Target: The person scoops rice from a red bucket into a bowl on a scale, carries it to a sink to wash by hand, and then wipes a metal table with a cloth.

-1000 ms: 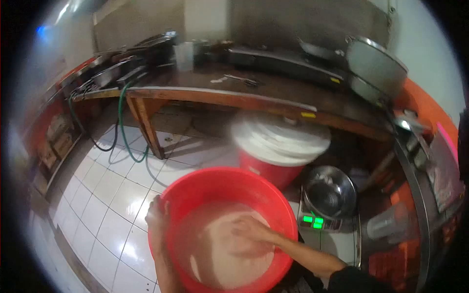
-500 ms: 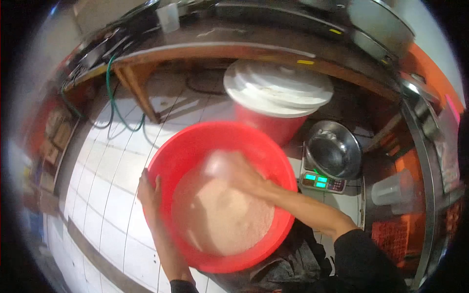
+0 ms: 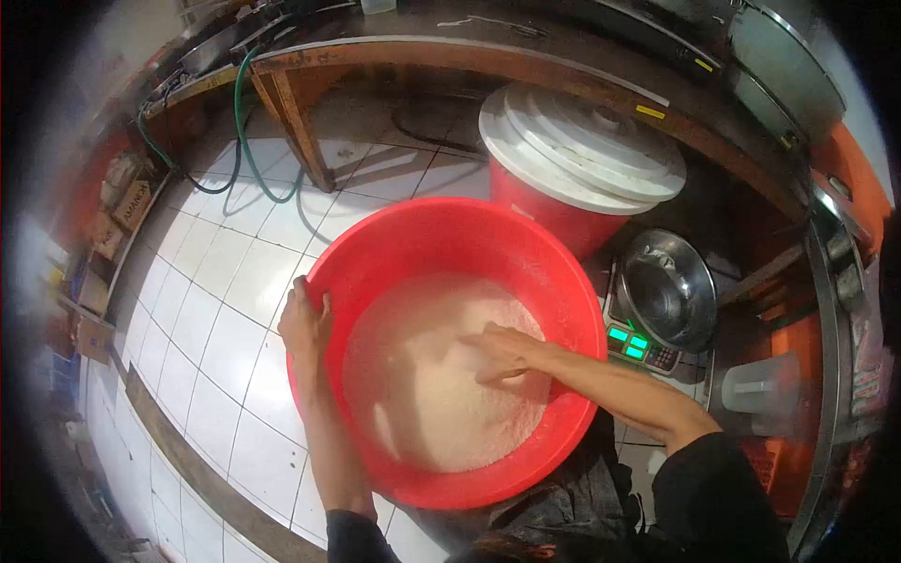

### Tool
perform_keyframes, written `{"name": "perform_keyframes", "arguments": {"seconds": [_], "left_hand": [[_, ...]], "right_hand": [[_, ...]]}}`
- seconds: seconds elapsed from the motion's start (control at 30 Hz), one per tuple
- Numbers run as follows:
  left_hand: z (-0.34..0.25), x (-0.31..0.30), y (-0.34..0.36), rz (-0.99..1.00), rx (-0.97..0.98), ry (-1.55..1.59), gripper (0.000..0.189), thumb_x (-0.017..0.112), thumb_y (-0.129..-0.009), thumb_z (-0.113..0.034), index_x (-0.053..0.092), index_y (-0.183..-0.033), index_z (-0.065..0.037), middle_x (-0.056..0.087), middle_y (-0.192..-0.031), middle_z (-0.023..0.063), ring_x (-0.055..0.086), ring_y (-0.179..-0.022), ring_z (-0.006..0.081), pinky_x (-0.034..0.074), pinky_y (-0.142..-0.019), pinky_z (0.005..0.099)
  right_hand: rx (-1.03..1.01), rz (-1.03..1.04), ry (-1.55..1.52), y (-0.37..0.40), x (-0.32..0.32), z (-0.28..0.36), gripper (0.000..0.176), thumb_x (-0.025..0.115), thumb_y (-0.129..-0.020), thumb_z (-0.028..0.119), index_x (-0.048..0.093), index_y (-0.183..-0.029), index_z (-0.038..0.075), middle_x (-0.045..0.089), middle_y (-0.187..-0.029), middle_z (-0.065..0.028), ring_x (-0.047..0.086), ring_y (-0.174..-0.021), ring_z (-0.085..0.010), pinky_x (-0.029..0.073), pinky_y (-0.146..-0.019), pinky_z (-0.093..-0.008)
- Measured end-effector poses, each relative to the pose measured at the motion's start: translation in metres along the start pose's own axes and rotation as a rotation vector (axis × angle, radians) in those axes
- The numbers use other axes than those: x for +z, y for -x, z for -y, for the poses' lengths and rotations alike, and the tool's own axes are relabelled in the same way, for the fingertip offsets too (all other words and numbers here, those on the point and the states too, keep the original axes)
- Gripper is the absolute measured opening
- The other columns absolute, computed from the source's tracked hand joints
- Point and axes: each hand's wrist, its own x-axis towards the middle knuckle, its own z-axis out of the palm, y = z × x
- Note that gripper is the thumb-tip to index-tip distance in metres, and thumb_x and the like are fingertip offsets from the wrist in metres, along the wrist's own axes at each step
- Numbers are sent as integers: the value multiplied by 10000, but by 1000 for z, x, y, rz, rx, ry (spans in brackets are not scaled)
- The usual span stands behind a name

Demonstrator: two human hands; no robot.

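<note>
A large red tub (image 3: pixel 563 281) holds a pale powder (image 3: pixel 422 413) over its bottom. My left hand (image 3: pixel 305 324) grips the tub's rim on the left side, with its fingers over the edge. Over the powder, right of the middle, is my right hand (image 3: pixel 507 355), its fingers spread and pointing left. The fingertips are slightly blurred, and whether they touch the powder is hard to tell. Nothing shows in that hand.
Behind the tub stands a red bin with white lids (image 3: pixel 582 150), under a wooden table (image 3: pixel 469 53). To the right, a metal bowl (image 3: pixel 668 289) sits on a lit scale (image 3: pixel 638 347). A clear plastic jug (image 3: pixel 760 385) is farther right. A green hose (image 3: pixel 246 141) hangs at the left.
My right hand has moved down and right within the tub, and its fingers have spread. A pale blur at that hand is gone. The camera view has shifted.
</note>
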Motion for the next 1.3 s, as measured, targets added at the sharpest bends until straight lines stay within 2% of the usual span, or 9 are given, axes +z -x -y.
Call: {"name": "perform_keyframes", "arguments": {"seconds": [0.1, 0.17, 0.3, 0.57, 0.73, 0.83, 0.97, 1.07, 1.3], "left_hand": [[0, -2, 1, 6, 2, -5, 460, 661, -875, -304, 495, -1247, -89, 644, -1044, 159, 649, -926, 367, 519, -758, 467], [2, -2, 1, -2, 14, -13, 465, 663, -874, -308, 493, -1247, -90, 642, -1049, 160, 649, -924, 370, 520, -759, 467], [3, -1, 2, 17, 14, -38, 492, 661, -877, -320, 477, -1274, -96, 635, -1073, 160, 644, -941, 370, 521, -763, 477], [-5, -5, 2, -8, 7, 2, 477, 657, -881, -306, 492, -1273, -90, 627, -1126, 164, 626, -1009, 370, 520, -804, 471], [9, 3, 6, -71, 79, 44, 527, 661, -877, -286, 471, -1325, -84, 610, -1179, 174, 613, -1044, 382, 511, -844, 474], [15, 4, 2, 18, 63, 78, 539, 655, -885, -282, 459, -1346, -86, 604, -1195, 179, 607, -1059, 388, 507, -859, 467], [10, -1, 6, -6, 72, 69, 538, 649, -900, -300, 454, -1355, -92, 620, -1217, 175, 612, -1094, 380, 502, -879, 465], [12, 0, 6, 12, 81, 52, 556, 629, -910, -314, 438, -1376, -78, 600, -1257, 180, 598, -1128, 376, 499, -909, 458], [8, -4, 9, 5, 64, 46, 570, 604, -929, -323, 426, -1401, -57, 565, -1321, 192, 569, -1189, 375, 480, -967, 450]], "right_hand": [[-65, 2, -57, 6, 5, -5, 822, 726, -736, 256, 397, -1473, 98, 562, -1205, -293, 594, -1107, -376, 499, -931, -455], [-21, 52, -405, 10, 8, -15, 775, 699, -807, 250, 371, -1493, 104, 608, -1134, -233, 628, -1034, -272, 546, -836, -393], [108, 181, -820, 31, -1, -19, 698, 651, -880, 221, 354, -1505, 127, 613, -1145, -169, 623, -997, -206, 564, -806, -346], [55, -253, -1582, 80, 22, 18, 651, 601, -933, 170, 318, -1518, 136, 589, -1223, -119, 622, -989, -194, 572, -865, -381], [20, -338, -1726, 92, 32, 39, 714, 602, -925, 167, 237, -1531, 71, 576, -1233, -116, 622, -1004, -194, 571, -887, -404], [10, -406, -1667, 100, 33, 43, 762, 616, -916, 191, 195, -1538, 61, 568, -1248, -125, 628, -1010, -210, 569, -896, -404], [-21, -358, -1751, 111, 25, 51, 766, 624, -908, 248, 220, -1536, 79, 554, -1286, -135, 630, -1051, -235, 561, -913, -397], [-30, -360, -1803, 127, 15, 56, 669, 631, -889, 196, 337, -1477, 70, 533, -1261, -75, 599, -1025, -189, 546, -962, -440], [6, -557, -1893, 175, 4, 29, 629, 643, -863, 217, 395, -1404, 13, 529, -1307, -120, 605, -1117, -262, 550, -950, -496]]}}
